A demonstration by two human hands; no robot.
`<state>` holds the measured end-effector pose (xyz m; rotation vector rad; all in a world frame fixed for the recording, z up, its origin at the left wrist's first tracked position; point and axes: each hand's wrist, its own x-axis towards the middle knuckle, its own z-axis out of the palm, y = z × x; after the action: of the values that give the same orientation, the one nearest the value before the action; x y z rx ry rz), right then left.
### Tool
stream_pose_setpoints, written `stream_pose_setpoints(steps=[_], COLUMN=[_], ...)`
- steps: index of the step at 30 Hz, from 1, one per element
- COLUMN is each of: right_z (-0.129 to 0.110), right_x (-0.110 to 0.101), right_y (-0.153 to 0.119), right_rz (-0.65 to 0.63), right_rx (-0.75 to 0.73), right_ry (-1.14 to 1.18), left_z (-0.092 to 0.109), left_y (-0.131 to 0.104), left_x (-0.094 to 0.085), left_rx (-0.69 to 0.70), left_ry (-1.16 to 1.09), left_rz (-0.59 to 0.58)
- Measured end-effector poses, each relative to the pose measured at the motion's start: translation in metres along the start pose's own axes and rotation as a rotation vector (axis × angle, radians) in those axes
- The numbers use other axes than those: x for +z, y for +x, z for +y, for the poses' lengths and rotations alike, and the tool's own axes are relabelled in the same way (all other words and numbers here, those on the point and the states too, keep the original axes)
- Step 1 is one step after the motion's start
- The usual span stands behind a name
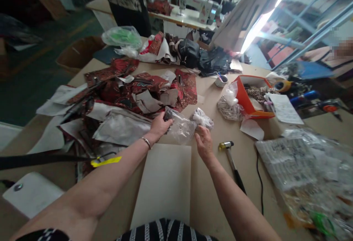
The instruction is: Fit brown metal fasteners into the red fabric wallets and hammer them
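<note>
My left hand (160,126) is closed on the left end of a clear plastic bag (182,128), where something small and dark shows. The thumb and curled fingers of my right hand (204,143) meet the right edge of the same bag. Just beyond those fingers lies a white bundle (202,117) in thin plastic; whether they touch it is hard to make out. Below the bag, a pale flat board (165,182) lies in front of me. A small hammer (231,160) with a yellow-and-black head rests to the right of my right hand.
Red patterned pieces (132,86) and pale sheets crowd the left. An orange box (256,94) holding chain stands back right, near a small cup (221,81). Plastic packets (300,167) cover the right. A person (128,2) stands beyond, near a sewing machine (197,7).
</note>
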<state>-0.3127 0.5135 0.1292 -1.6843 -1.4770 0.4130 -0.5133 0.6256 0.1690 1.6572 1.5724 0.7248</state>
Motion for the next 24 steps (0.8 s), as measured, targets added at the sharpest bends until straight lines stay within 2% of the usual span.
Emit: stream_pose_setpoints(steps=[5, 10, 18, 21, 24], right_z=[-0.001, 0.001, 0.027, 0.025, 0.015], right_x=[0.016, 0.023, 0.033, 0.032, 0.022], right_y=[0.033, 0.053, 0.036, 0.029, 0.033], right_rz=[-0.059, -0.114, -0.111, -0.088, -0.083], right_rx=[-0.041, 0.062, 0.177, 0.207, 0.199], right_ry=[-0.053, -0.051, 0.099, 0.192, 0.309], left_z=[0.018, 0.042, 0.060, 0.066, 0.073], left_y=[0.003, 0.005, 0.006, 0.004, 0.001], left_x=[0.004, 0.000, 0.002, 0.002, 0.000], left_rx=[0.184, 0.375, 0.543, 0.574, 0.617], left_ry=[0.202, 0.338, 0.497, 0.536, 0.558], left_rz=[-0.026, -0.087, -0.253, -0.292, -0.332])
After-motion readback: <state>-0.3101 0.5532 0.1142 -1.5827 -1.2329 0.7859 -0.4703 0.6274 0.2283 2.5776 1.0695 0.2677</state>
